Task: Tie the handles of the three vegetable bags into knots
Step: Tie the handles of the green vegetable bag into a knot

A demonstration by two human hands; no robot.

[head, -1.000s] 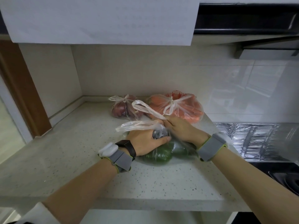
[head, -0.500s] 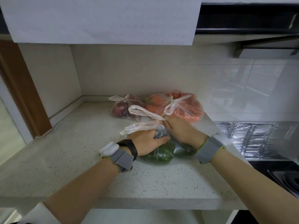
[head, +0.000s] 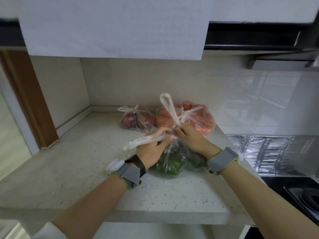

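Note:
A clear bag of green vegetables (head: pixel 170 163) lies on the speckled countertop (head: pixel 82 169) in front of me. My left hand (head: pixel 152 150) grips one handle (head: pixel 141 141), whose loop trails out to the left. My right hand (head: pixel 191 137) pinches the other handle (head: pixel 168 107), which stands up in a tall loop. The two handles cross between my hands above the bag. Behind them sit a bag of dark red vegetables (head: pixel 136 119) and a bag of orange carrots (head: pixel 195 118), each with its handles knotted on top.
The counter ends in a corner of beige walls at the back left. A wall cabinet (head: pixel 114 26) hangs overhead. Foil sheeting (head: pixel 269 152) and a black stove (head: pixel 300 195) lie to the right. A brown door frame (head: pixel 29 100) stands at the left.
Both hands have lifted off the green bag. The right hand has pulled its handle upright into a tall loop; the left hand's handle has stretched out leftward.

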